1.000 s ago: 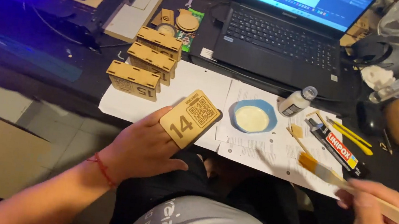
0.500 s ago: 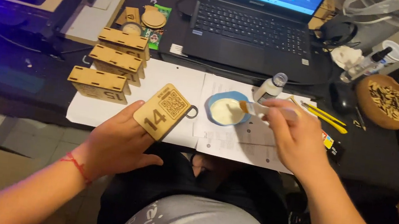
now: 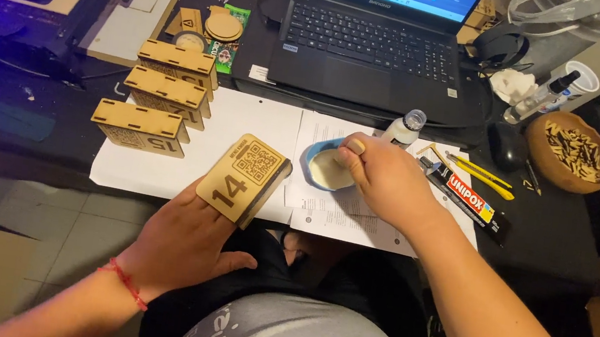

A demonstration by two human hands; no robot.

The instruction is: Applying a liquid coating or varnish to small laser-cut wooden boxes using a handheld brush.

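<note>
Head view: left hand (image 3: 186, 242) grasps a flat, pale plywood plaque (image 3: 244, 178), engraved and square-cornered, tilted over the bench (image 3: 26, 136) edge at 6 o'clock. Right hand (image 3: 383, 179), fingers clenched, hovers over a round blue dish (image 3: 314, 164) of cream paste at centre; what it grips cannot be told. Three slotted plywood blocks (image 3: 157, 96) at 10 o'clock. White paper sheets (image 3: 161, 169) underneath; black laptop (image 3: 377, 55) at 12.

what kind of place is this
Probably a home hobby or maker desk: an open laptop, three laser-cut wooden stands lined up on paper, and a small blue dish of pale glue that the right hand reaches into.
</note>
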